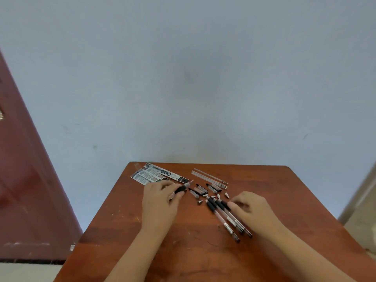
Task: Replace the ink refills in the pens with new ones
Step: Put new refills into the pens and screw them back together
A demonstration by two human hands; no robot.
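Note:
My left hand point(160, 200) grips a clear pen with a black grip point(184, 187), its tip pointing up and right over the wooden table point(126, 231). My right hand point(251, 208) hovers with curled fingers over a bundle of several clear pens with black grips point(225, 216) and touches their grip ends; whether it holds anything is unclear. Several loose refills point(209, 178) lie at the back. Black caps point(200, 190) and small pen tip cones point(218, 196) are scattered between my hands.
Flattened printed refill packages point(154, 175) lie at the table's back left corner. A pale blue wall point(183, 88) rises right behind the table. A dark red door point(22, 180) stands to the left. Bare wood lies in front of my hands.

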